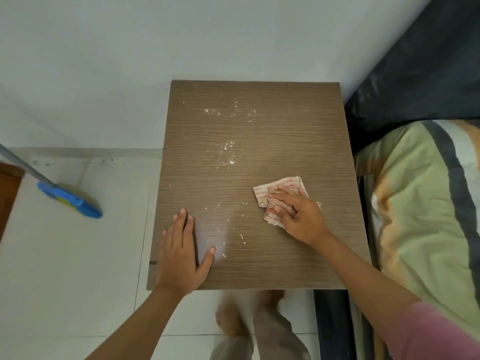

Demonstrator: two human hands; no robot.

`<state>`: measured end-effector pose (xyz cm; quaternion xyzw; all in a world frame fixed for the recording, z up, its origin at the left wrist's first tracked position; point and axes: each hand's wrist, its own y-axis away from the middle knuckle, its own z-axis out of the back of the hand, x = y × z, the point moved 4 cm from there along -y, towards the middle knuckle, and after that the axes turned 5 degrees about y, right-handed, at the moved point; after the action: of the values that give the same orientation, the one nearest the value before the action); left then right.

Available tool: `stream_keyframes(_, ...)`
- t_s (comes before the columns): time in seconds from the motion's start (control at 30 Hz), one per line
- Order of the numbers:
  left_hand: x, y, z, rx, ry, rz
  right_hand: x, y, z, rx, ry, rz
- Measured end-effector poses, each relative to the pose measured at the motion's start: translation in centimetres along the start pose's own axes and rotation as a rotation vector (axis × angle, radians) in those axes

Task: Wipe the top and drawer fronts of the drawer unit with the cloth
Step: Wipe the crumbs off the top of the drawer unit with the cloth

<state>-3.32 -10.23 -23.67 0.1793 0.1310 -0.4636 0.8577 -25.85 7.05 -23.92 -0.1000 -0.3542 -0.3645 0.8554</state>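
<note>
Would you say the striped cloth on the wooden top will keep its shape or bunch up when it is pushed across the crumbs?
The cloth lies crumpled and folded under the right hand, so it is probably soft and floppy and likely to bunch. It looks thin, so probably light. The drawer unit top looks smooth, so it should slide easily.

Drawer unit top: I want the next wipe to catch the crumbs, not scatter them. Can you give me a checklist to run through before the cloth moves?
1. Cloth under the right hand, on the top: ok.
2. Left hand flat on the drawer unit top, bracing near its front left corner: ok.
3. White crumbs located: ok, all lie left of and beyond the cloth.
4. Path across the top free of other things: ok.
5. Left hand out of the sweep: not ok, crumbs lie just beside its fingers.
6. Drawer fronts' state: cannot tell, hidden from above.
</note>
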Motion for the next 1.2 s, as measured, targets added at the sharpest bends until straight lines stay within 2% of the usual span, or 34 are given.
stream_keyframes(0.43,-0.1,0.0,0.1,-0.047,-0.014,-0.003,1.3,4.6,-1.0,0.072,-0.045,-0.003)
stream_keyframes(0.67,0.1,-0.1,-0.3,-0.114,-0.046,-0.041,1.5,8.3,-2.1,0.003,-0.053,0.002)
stream_keyframes(0.97,0.0,0.0,-0.3,-0.216,-0.076,-0.064,2.6,12.2,-2.6,-0.066,0.066,0.121)
stream_keyframes(1.1,0.1,0.1,-0.5,-0.232,-0.080,-0.072,2.8,13.9,-3.1,-0.011,0.032,0.095)
stream_keyframes(1.2,0.1,0.1,-0.6,-0.223,-0.089,-0.077,3.3,14.8,-2.9,0.095,0.012,0.038)
